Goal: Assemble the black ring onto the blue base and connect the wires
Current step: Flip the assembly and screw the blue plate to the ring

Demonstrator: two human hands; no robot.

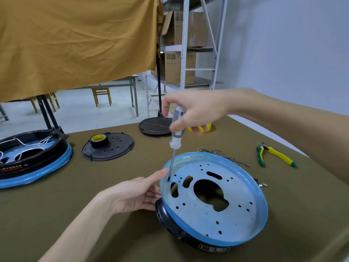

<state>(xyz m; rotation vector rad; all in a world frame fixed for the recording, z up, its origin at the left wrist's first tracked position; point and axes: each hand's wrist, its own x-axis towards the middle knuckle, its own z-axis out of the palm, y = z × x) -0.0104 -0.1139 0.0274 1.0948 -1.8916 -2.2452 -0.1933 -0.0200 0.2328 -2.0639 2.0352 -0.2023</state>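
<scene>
The blue base [234, 208], a round plate with many holes, sits tilted on top of the black ring [166, 218] near the table's front. My right hand [194, 110] grips a clear-handled screwdriver [176, 133] held upright, its tip set in a hole at the base's left rim. With straight fingers my left hand [137, 193] touches the left edge of the base and ring, steadying them. Loose wires [226, 156] with small terminals lie just behind the base.
A second blue-and-black assembly [32, 157] with white wires stands at the left. Behind it lie a black cover [109, 148] carrying a tape roll [98, 139] and another black disc [154, 126]. Yellow-green pliers [273, 155] lie at the right, a yellow cup [206, 127] behind my right hand.
</scene>
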